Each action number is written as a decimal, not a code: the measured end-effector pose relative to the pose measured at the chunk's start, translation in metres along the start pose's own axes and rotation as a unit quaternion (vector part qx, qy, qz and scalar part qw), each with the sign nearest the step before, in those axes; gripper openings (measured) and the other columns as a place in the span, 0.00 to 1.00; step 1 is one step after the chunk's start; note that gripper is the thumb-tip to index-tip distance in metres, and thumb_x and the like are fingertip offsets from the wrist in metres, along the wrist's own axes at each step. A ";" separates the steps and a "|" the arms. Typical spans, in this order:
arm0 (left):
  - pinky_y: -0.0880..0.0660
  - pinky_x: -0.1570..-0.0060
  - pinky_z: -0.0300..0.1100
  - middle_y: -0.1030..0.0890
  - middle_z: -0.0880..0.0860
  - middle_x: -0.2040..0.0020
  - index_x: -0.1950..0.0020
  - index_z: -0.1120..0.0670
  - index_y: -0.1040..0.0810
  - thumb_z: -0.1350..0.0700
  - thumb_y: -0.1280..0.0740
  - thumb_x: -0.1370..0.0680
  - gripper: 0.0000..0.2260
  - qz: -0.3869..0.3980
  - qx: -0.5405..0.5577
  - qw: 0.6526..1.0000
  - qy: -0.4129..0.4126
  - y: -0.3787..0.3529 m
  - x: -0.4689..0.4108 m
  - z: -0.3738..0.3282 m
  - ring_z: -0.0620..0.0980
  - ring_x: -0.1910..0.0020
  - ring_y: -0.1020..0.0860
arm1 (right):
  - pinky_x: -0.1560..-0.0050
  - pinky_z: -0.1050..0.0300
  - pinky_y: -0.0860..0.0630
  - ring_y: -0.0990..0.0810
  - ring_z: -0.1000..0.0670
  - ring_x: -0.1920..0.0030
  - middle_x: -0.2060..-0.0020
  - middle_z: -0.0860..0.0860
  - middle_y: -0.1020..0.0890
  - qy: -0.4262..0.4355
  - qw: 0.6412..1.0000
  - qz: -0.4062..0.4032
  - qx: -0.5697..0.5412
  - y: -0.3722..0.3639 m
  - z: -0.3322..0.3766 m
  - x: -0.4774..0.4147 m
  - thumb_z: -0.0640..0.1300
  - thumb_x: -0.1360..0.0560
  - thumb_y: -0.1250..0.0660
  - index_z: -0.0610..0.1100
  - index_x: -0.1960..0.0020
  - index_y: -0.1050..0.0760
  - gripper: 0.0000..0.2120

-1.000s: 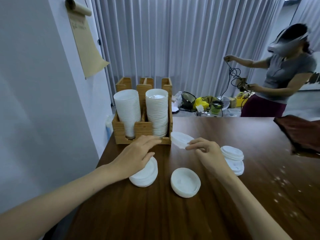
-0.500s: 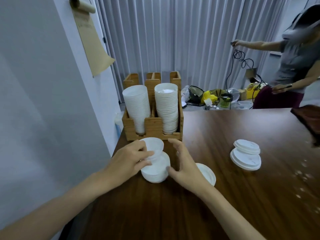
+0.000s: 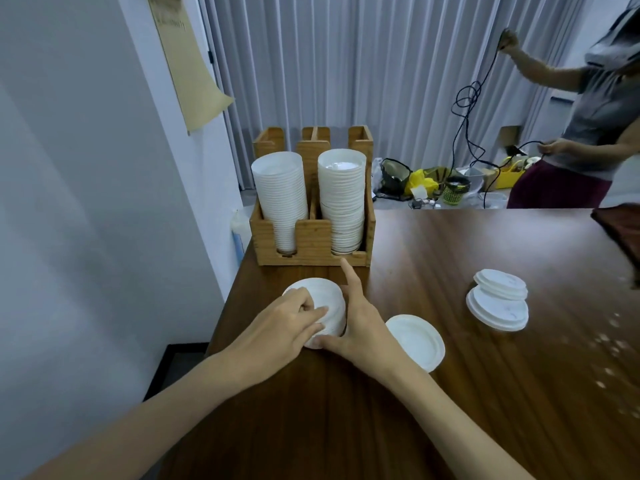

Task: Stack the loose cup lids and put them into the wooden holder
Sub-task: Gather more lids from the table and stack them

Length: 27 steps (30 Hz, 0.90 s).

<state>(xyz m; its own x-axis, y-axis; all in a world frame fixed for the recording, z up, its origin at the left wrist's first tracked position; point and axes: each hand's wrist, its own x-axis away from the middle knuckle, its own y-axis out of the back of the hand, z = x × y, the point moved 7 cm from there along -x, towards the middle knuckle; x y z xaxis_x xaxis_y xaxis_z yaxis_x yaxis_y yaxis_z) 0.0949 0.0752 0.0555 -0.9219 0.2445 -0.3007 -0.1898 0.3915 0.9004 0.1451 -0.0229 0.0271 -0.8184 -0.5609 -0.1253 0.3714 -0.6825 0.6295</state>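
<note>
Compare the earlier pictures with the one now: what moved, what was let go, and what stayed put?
The right hand carried a single lid leftward, let it go onto the small stack under the left hand, and now presses against that stack's side. The left hand stayed on top of the stack, fingers curled. The lone lid, the pile on the right and the wooden holder stayed put.
</note>
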 end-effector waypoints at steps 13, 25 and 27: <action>0.29 0.55 0.33 0.29 0.50 0.47 0.35 0.55 0.27 0.55 0.42 0.19 0.13 0.081 -0.071 0.993 -0.040 -0.009 -0.002 0.000 0.44 0.53 0.29 | 0.32 0.54 0.33 0.29 0.48 0.32 0.31 0.50 0.29 -0.020 0.999 0.001 -0.041 -0.001 0.005 -0.003 0.46 0.35 0.21 0.56 0.23 0.61 0.58; 0.30 0.55 0.33 0.31 0.49 0.46 0.36 0.56 0.27 0.53 0.43 0.18 0.13 0.136 -0.075 0.987 -0.037 -0.007 -0.004 0.006 0.42 0.55 0.31 | 0.40 0.68 0.36 0.28 0.50 0.33 0.33 0.50 0.28 -0.028 0.999 -0.010 -0.037 -0.004 -0.001 -0.005 0.46 0.35 0.20 0.55 0.23 0.60 0.58; 0.32 0.50 0.33 0.31 0.50 0.43 0.33 0.55 0.29 0.54 0.44 0.17 0.14 0.165 -0.070 0.983 -0.035 -0.006 -0.003 0.009 0.42 0.51 0.32 | 0.48 0.80 0.36 0.27 0.55 0.39 0.38 0.52 0.26 -0.026 0.999 -0.004 -0.034 -0.004 0.000 -0.005 0.45 0.35 0.20 0.55 0.23 0.61 0.58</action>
<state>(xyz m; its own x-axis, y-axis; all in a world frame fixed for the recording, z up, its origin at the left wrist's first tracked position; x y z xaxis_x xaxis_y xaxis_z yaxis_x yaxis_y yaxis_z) 0.1017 0.0800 0.0484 -0.9168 0.3994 -0.0003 0.0671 0.1548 0.9857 0.1480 -0.0175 0.0254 -0.8430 -0.5304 -0.0891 0.3916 -0.7190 0.5742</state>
